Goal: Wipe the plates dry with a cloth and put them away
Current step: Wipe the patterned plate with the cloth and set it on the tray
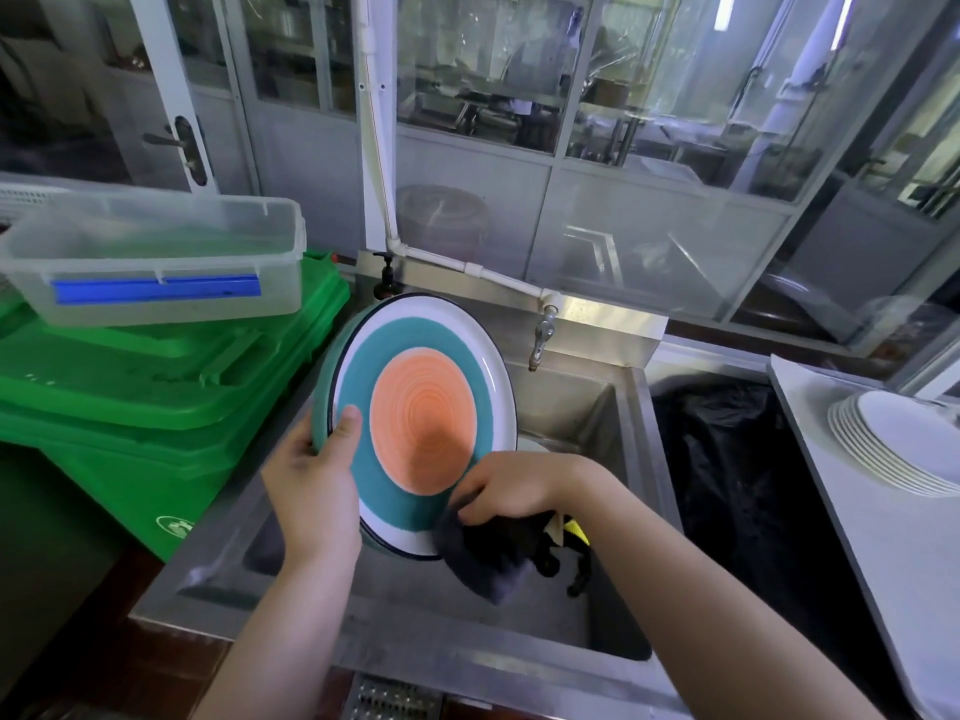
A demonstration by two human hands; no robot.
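Observation:
A round plate with an orange middle, a teal ring and a white rim is held tilted upright over the steel sink. My left hand grips its left edge, thumb on the face. My right hand holds a dark cloth against the plate's lower right rim. A stack of several white plates lies on the white counter at the right.
A tap juts over the sink's back wall. Green bins stand at the left with a clear plastic box on top. A black-lined bin sits between sink and counter. Glass partitions close the back.

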